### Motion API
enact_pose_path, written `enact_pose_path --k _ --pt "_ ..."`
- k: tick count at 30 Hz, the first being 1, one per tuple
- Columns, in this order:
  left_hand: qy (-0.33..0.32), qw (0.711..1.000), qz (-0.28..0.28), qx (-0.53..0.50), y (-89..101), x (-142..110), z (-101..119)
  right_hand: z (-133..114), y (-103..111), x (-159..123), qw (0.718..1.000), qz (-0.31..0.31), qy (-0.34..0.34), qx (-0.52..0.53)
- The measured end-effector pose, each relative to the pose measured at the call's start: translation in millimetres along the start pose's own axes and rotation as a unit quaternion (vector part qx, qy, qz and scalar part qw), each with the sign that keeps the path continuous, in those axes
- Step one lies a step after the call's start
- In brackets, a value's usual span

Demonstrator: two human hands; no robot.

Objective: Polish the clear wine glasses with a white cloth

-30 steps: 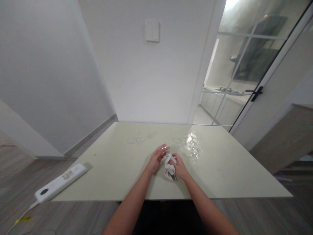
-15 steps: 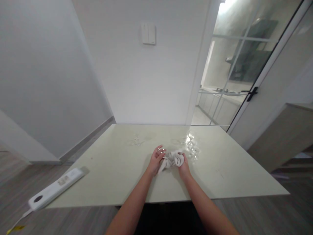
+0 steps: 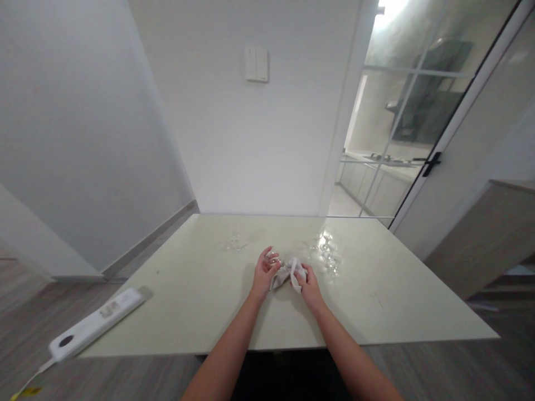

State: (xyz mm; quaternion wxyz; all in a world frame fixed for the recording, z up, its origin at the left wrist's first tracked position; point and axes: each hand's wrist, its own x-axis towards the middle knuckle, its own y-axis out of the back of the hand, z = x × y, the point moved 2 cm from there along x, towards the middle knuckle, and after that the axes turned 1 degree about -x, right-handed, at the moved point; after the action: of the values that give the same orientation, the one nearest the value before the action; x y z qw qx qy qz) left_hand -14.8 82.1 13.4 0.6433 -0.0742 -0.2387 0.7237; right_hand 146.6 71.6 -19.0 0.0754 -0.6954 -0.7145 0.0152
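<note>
My left hand (image 3: 262, 274) is curled around a small clear, shiny object (image 3: 273, 258), glass-like; its exact kind cannot be made out. A crumpled pale grey cloth (image 3: 296, 274) is gripped in my right hand (image 3: 310, 285), and its left end presses against the clear object by my left fingers. Both hands are just above the middle of the pale table (image 3: 188, 301). Just beyond my right hand lies a cluster of clear, glinting pieces (image 3: 328, 250). Farther off on the left is a smaller group of clear pieces (image 3: 234, 239).
A white power strip (image 3: 98, 323) with a cord lies across the table's front left corner. The table's far edge meets a white wall (image 3: 259, 150) with a switch plate (image 3: 256, 64). On the right stands a glass-paned door with a black handle (image 3: 432, 164).
My right hand has shifted slightly left and turned, refolding the cloth closer to my left hand. My left hand still holds the clear object in nearly the same place.
</note>
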Motion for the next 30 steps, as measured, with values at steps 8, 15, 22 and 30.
enact_pose_path --k 8,15,22,30 --pt "-0.057 0.997 -0.021 0.037 5.3 0.1 -7.0 1.2 -5.4 -3.4 0.997 0.051 0.005 -0.057" --pt "-0.027 0.997 0.064 0.036 13.0 4.2 -3.0 -3.8 -8.1 -7.9 0.998 -0.02 0.003 -0.061" --pt "0.014 0.996 0.081 0.017 14.1 4.5 -3.7 -2.2 -9.9 -5.8 0.995 -0.037 0.03 -0.085" --pt "0.002 0.996 0.081 0.041 18.5 8.6 -2.4 -5.9 -7.6 -5.9 0.979 -0.092 0.091 -0.16"
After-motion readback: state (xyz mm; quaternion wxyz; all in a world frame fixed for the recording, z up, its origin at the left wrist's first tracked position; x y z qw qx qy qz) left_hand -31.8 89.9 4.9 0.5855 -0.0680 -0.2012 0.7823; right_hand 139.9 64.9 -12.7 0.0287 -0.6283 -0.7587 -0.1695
